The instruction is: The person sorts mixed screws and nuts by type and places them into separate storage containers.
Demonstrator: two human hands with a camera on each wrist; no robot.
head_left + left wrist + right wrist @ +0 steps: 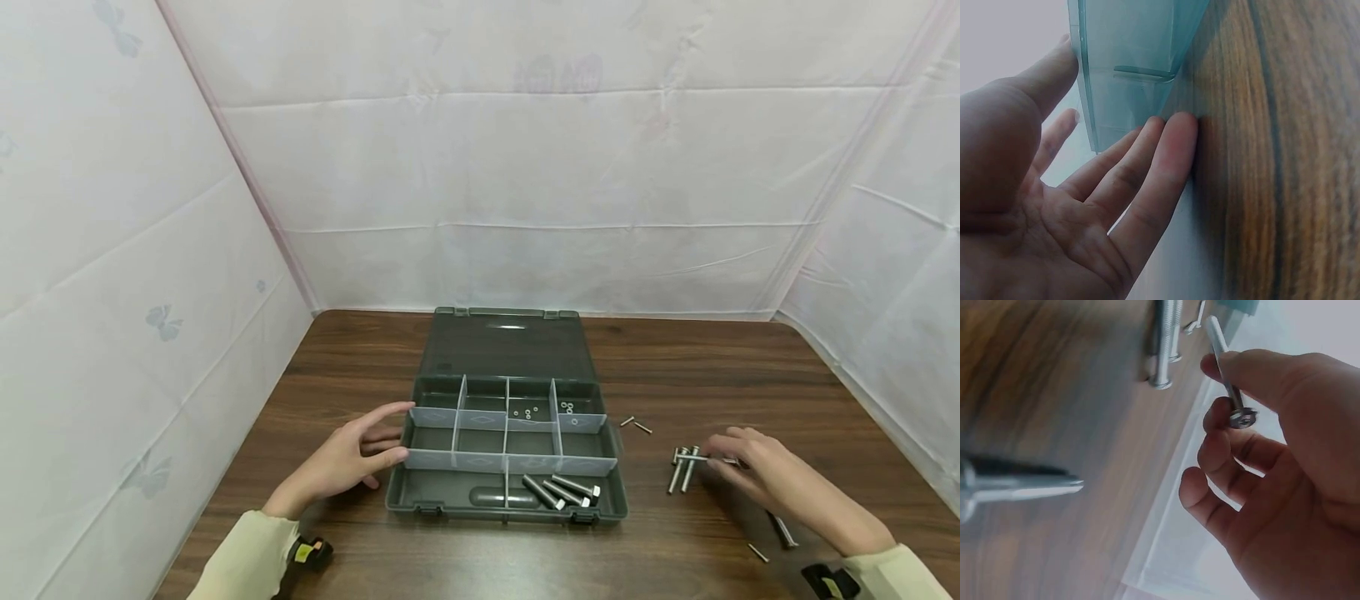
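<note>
Pinching one long hex bolt (1227,375) between thumb and fingertips of the right hand (772,475), shank pointing away from the palm toward the organizer box (507,500), hex head near the curled fingers. Held just above the bench (675,367), near its right edge and over two more long bolts (681,471) lying side by side on the wood. Likely steel: stiff, fairly heavy for its size, smooth and a bit slippery along the shank, not fragile. Best taken mid-shank or just behind the head, where the flats give purchase; a grip only at the tip would probably let it swing.

Resting the left hand (341,462) against the left wall of the box, fingers straight and relaxed, fingertips (1172,134) touching the plastic and the bench, gripping nothing. Box open toward the front edge of the bench, lid laid back; three stout bolts (562,490) in the front right compartment, small nuts (525,412) in two rear compartments. Two short screws (636,425) loose just right of the box, and further fasteners (780,529) toward the front right corner, partly hidden by the right forearm.
</note>
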